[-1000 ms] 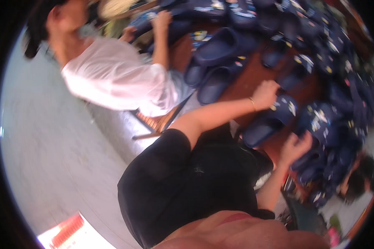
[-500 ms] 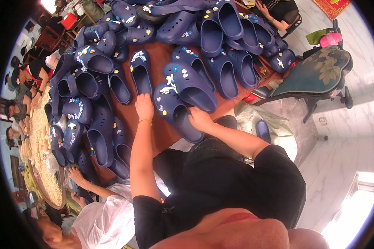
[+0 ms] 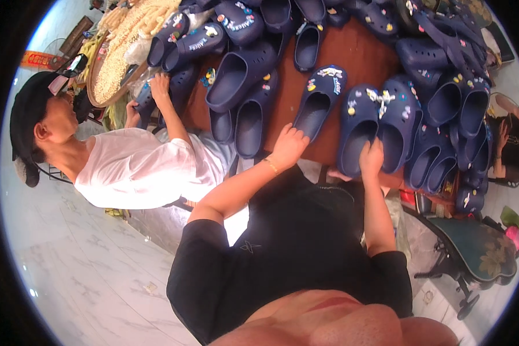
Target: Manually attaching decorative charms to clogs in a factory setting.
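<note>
Dark blue clogs with colourful charms on their toes cover the table. My left hand [image 3: 290,147] is closed on the heel rim of a single clog [image 3: 333,87], whose toe points away from me. To its right, a clog [image 3: 354,109] lies side by side with another clog [image 3: 399,109], toes pointing away. My right hand [image 3: 372,158] pinches the adjoining rims of these two near their heels, fingertips partly hidden inside.
Loose clogs crowd the reddish-brown table [image 3: 360,55]. On my left, a person in white [image 3: 138,161] handles another clog. Beyond them is a round tray [image 3: 112,69] of pale kernels. A dark patterned chair [image 3: 473,242] stands at right.
My view has swung left, bringing the person in white fully in. The two clogs at my right hand, overlapping before, now lie side by side. My left hand stays on its clog's heel.
</note>
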The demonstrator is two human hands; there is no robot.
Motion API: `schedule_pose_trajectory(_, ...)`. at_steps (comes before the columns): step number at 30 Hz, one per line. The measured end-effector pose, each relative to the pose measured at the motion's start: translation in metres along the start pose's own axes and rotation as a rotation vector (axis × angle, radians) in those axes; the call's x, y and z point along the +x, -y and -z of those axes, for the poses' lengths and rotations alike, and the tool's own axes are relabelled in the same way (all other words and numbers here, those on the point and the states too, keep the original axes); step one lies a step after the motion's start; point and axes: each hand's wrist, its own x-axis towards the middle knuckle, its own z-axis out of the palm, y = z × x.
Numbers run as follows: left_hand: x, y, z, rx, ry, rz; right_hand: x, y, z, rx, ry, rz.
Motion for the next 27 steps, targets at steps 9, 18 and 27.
schedule_pose_trajectory(9,-0.001,-0.005,0.017,-0.741,0.040,0.413,0.012,0.037,0.017,0.084,-0.009,0.045)
schedule_pose_trajectory(18,0.090,0.007,-0.026,-2.354,-0.158,1.059,0.060,0.104,-0.009,0.338,0.109,0.263)
schedule_pose_trajectory(27,0.075,-0.003,-0.045,-2.273,-0.376,1.055,0.094,0.148,-0.031,-0.073,0.420,-0.081)
